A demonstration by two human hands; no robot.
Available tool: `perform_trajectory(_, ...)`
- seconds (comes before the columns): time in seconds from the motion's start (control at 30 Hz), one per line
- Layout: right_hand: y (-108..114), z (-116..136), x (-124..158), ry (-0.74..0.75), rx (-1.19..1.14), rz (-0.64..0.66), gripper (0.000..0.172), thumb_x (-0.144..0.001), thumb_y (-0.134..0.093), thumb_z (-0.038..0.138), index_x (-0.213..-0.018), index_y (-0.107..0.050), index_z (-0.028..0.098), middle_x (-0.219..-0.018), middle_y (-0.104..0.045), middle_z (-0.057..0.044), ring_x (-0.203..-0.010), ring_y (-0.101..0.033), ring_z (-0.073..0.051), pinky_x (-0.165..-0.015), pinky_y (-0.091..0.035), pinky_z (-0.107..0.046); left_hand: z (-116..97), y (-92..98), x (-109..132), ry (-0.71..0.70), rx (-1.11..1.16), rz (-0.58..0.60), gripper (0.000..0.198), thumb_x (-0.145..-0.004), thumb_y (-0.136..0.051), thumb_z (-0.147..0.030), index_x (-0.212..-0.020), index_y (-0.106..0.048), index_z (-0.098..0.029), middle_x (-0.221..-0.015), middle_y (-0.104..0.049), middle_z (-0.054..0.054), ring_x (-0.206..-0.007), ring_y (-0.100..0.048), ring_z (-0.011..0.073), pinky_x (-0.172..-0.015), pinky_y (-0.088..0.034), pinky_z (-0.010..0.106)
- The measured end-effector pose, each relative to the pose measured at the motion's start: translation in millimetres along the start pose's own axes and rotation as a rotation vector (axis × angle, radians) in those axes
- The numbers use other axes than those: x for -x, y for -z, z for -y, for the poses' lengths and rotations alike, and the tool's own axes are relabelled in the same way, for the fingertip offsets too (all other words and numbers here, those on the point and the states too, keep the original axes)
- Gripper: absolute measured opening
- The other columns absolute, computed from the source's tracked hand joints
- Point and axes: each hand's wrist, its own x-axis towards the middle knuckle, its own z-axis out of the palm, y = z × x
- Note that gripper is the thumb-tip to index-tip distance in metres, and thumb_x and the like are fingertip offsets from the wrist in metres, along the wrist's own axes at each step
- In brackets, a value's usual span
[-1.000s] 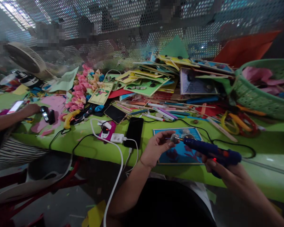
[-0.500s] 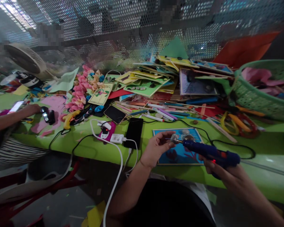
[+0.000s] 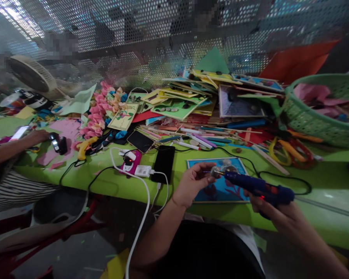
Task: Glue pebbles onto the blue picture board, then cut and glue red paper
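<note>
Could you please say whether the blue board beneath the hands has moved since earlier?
No, the blue board sits unchanged relative to the magenta power strip.

left forearm (image 3: 159,236) angled up from bottom centre, left hand (image 3: 190,184) in a thumb-to-fingertip pinch, right forearm (image 3: 311,242) angled in from lower right, right hand (image 3: 275,213) curled in a closed grip, both forearms bare, hands apart, left slightly further forward
</note>
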Motion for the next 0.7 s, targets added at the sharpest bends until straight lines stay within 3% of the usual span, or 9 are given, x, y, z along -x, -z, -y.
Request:
perform_trajectory(0.1, -0.9, 2.8, 0.6, -0.022, -0.03, -0.026, 0.046, -0.079, -0.07, 0.066, -0.083, -0.078, 0.021, -0.064, -0.062, -0.003, -0.059, -0.053, -0.017, -0.052, -0.047, -0.027, -0.7, 0.2, 0.6, -0.002, 0.002, 0.009, 0.051, -0.069, -0.094, -0.033, -0.113, -0.076, -0.017, -0.099, -0.078, 0.009, -0.093, -0.073, 0.0204, -0.084, -0.053, 0.031)
perform_trajectory(0.3, 4.6, 3.9, -3.0, 0.011, 0.046, 0.07, 0.052, -0.072, -0.07, 0.074, -0.067, -0.073, 0.022, -0.06, -0.062, -0.005, -0.055, -0.054, -0.018, -0.049, -0.047, -0.027, -0.4, 1.1, -0.4, -0.016, 0.032, -0.031, 0.049, -0.066, -0.095, -0.032, -0.11, -0.077, -0.018, -0.102, -0.076, 0.007, -0.091, -0.071, 0.0182, -0.084, -0.055, 0.03)
perform_trajectory(0.47, 2.6, 1.4, -3.9, 0.031, 0.039, 0.031, 0.049, -0.077, -0.069, 0.07, -0.078, -0.078, 0.021, -0.064, -0.064, -0.005, -0.059, -0.057, -0.018, -0.052, -0.05, -0.027, 0.0, -0.5, 0.6, -0.008, 0.005, -0.006, 0.051, -0.067, -0.095, -0.034, -0.112, -0.076, -0.017, -0.099, -0.077, 0.008, -0.091, -0.071, 0.018, -0.081, -0.054, 0.028)
perform_trajectory(0.7, 6.1, -6.1, -2.7, 0.001, 0.056, 0.053, 0.055, -0.071, -0.071, 0.076, -0.07, -0.075, 0.02, -0.057, -0.059, -0.004, -0.051, -0.051, -0.015, -0.046, -0.046, -0.026, 1.1, 2.6, -0.4, -0.018, 0.019, -0.031, 0.051, -0.066, -0.095, -0.033, -0.111, -0.077, -0.018, -0.101, -0.076, 0.007, -0.087, -0.07, 0.0156, -0.082, -0.055, 0.028)
